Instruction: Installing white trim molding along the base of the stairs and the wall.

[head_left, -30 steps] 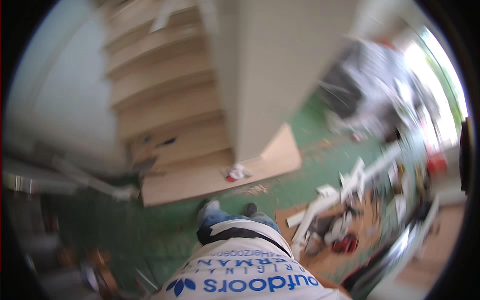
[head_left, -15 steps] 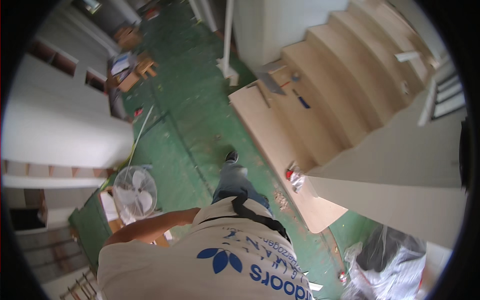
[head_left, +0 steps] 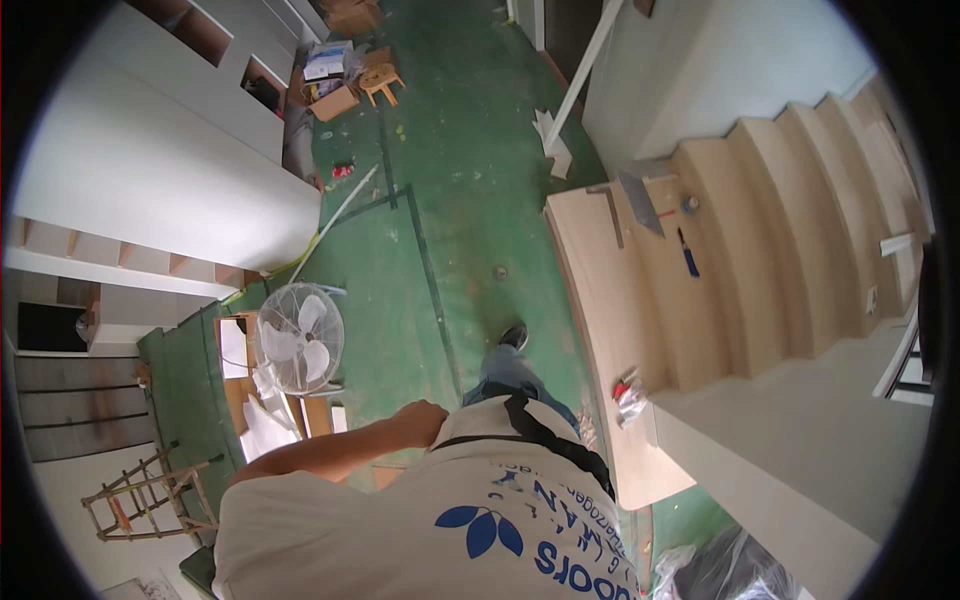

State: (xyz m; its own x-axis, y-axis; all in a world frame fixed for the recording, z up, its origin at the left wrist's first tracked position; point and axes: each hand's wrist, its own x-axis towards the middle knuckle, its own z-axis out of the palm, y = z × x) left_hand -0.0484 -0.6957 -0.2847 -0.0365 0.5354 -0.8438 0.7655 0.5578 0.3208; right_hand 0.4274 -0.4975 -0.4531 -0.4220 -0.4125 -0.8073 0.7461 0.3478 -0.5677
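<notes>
My left hand point(head_left: 420, 422) hangs beside my hip, just off the white shirt point(head_left: 400, 520). Its fingers look curled in, and nothing shows in them. The bare left forearm slants up from the lower left. My right hand is out of the picture. One dark shoe point(head_left: 515, 337) steps forward on the green floor covering point(head_left: 460, 240), below blue jeans point(head_left: 515, 370). To the left of my hand stands a round fan point(head_left: 300, 338) with white blades and a wire guard.
Pale wooden stairs point(head_left: 720, 330) rise on the right; a blue-handled tool point(head_left: 689, 255), a tape roll point(head_left: 690, 204) and a metal square point(head_left: 609, 215) lie there. A small stool point(head_left: 380, 80) stands far ahead. Plastic-covered goods point(head_left: 735, 570) sit lower right. A white strip point(head_left: 345, 210) lies left.
The view has shifted, so the stairs sit farther right and the fan lies nearer my arm. My left hand has come into sight by my hip.
</notes>
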